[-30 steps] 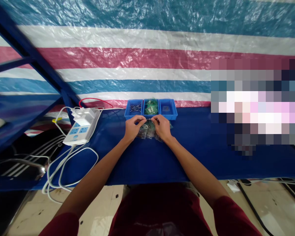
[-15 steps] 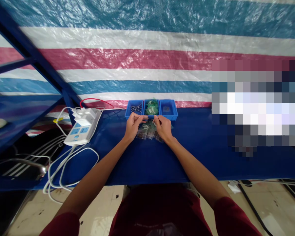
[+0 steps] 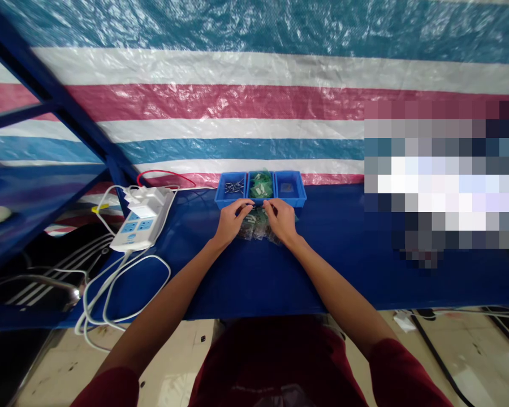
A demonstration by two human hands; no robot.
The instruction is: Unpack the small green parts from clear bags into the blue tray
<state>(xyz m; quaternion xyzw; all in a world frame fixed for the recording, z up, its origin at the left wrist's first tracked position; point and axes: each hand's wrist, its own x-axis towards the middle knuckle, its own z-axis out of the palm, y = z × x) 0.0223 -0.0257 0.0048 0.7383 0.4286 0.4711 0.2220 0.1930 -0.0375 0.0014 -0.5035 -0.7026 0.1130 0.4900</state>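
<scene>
Three blue bins stand side by side at the back of the blue table. Dark metal pieces lie in the left bin (image 3: 225,195), green bags with pale pieces fill the middle bin (image 3: 261,186), and a small clear item lies in the right bin (image 3: 294,195). My left hand (image 3: 233,219) is just in front of the left bin, fingers curled with thumb and fingertips near each other. Facing it, my right hand (image 3: 281,219) is pinched before the middle and right bins. What either hand holds is too small to name. Small clear bags (image 3: 258,229) lie between and below them.
A white power strip (image 3: 131,240) with chargers and looped white cables (image 3: 150,257) lies on the left. Blue metal bars (image 3: 85,127) rise behind it. A striped sheet (image 3: 237,102) hangs at the back. The right side is pixelated.
My left hand's fingers have shifted slightly and are more curled. The thin piece seen at its fingertips before no longer shows. My right hand has hardly moved.
</scene>
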